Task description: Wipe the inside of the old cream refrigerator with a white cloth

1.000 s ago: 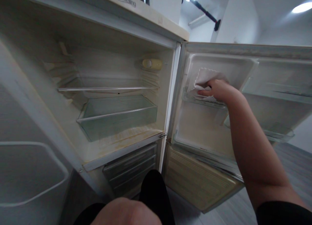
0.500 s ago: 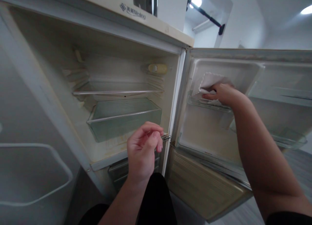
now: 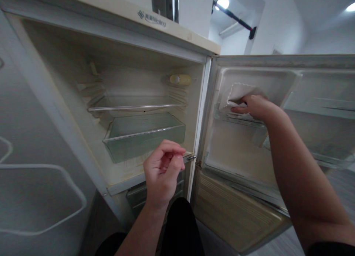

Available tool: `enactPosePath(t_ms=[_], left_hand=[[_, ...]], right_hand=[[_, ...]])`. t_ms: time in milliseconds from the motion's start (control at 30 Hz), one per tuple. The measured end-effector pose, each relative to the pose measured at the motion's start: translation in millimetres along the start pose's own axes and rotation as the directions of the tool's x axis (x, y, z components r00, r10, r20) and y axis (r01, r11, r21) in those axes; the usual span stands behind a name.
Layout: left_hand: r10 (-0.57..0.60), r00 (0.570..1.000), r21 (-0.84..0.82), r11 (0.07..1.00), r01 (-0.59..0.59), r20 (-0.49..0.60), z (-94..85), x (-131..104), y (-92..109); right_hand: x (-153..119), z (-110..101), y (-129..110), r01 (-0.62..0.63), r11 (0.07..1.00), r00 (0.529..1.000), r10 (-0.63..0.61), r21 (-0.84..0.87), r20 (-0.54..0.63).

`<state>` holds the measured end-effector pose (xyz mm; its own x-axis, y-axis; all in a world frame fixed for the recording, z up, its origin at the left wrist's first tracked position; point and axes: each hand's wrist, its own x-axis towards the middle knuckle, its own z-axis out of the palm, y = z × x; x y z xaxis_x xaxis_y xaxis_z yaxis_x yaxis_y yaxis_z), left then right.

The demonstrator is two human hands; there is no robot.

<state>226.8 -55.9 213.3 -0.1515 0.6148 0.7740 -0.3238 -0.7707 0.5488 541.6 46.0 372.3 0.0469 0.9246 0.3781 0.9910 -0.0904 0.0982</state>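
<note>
At the far left, the grey outer wall of the fridge [image 3: 41,145] fills the edge of the view. Next comes the open upper compartment, with a glass shelf [image 3: 135,107] running side to side and below it a clear drawer [image 3: 144,136], its long side also lying left to right. High at the back on the right of that compartment sits a small yellowish light cover [image 3: 180,79].

In front of the compartment's lower lip hangs the left hand [image 3: 162,171], raised from a forearm that climbs up from the bottom of the view. The back of the hand faces the camera, the fingers [image 3: 173,149] curl loosely inward toward the palm, and the thumb lies along them. It holds nothing and touches nothing; it hovers just before the sill near the door hinge.

Further right, the open door [image 3: 277,64] shows its inner lining. The right arm stretches from the lower right corner up and leftward, nearly straight, to the top door compartment. There the right hand [image 3: 253,106] lies palm down with fingers pointing left, pressing a white cloth [image 3: 238,92] against the back wall of that compartment, just above the rail of the upper door shelf [image 3: 235,117]. The cloth is crumpled, spreading up and to the left from under the fingertips, its scalloped edge toward the hinge side. Whether the fingers pinch the cloth or only press it flat cannot be told.
</note>
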Motion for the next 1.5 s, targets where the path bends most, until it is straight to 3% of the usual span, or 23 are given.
enactPosePath(t_ms=[167, 333, 467, 633, 833, 1200, 1300, 1400, 1433, 1500], left_hand=[[-0.21, 0.975, 0.111, 0.973, 0.201, 0.076, -3.0, -2.3, -6.9], [-0.298, 0.944, 0.147, 0.95, 0.277, 0.142, -0.5, -2.4, -23.6], [-0.42, 0.884, 0.233, 0.898, 0.373, 0.204, -2.3, -7.6, -37.4], [-0.386, 0.9, 0.201, 0.916, 0.348, 0.202, 2.4, -12.4, -39.5], [-0.452, 0.86, 0.225, 0.887, 0.404, 0.238, 5.6, -14.4, -36.9], [-0.448, 0.863, 0.208, 0.89, 0.406, 0.232, 1.9, -18.9, -39.8], [-0.392, 0.886, 0.267, 0.907, 0.326, 0.249, 6.3, -17.0, -48.6], [-0.237, 0.904, 0.422, 0.904, 0.07, 0.356, 24.8, -14.6, -77.9], [-0.198, 0.872, 0.481, 0.876, -0.048, 0.447, 33.5, -15.4, -92.4], [-0.204, 0.751, 0.576, 0.771, -0.271, 0.627, 52.0, -21.2, -125.0]], right_hand=[[-4.1, 0.4, -2.6, 0.023, 0.999, 0.999, -0.022, 0.024, -0.042], [-4.0, 0.5, -3.3, 0.019, 0.999, 0.998, -0.017, 0.029, -0.056], [-5.2, -2.7, -5.7, 0.002, 0.999, 1.0, -0.001, 0.044, -0.017], [-7.1, -3.3, -7.2, 0.008, 1.0, 1.0, -0.008, 0.026, -0.001], [-5.1, -1.8, -4.6, 0.006, 0.999, 1.0, -0.006, 0.042, -0.012], [-9.1, -2.7, -6.7, 0.015, 0.999, 0.999, -0.013, 0.046, -0.05], [-9.0, -3.8, -7.4, 0.018, 0.998, 0.999, -0.016, 0.052, -0.03], [-9.6, -5.0, -8.6, 0.009, 0.999, 1.0, -0.008, 0.039, -0.025], [-9.6, -5.1, -8.8, 0.008, 0.999, 1.0, -0.007, 0.035, -0.027], [-8.8, -4.6, -8.5, 0.013, 0.999, 0.999, -0.012, 0.034, -0.031]])
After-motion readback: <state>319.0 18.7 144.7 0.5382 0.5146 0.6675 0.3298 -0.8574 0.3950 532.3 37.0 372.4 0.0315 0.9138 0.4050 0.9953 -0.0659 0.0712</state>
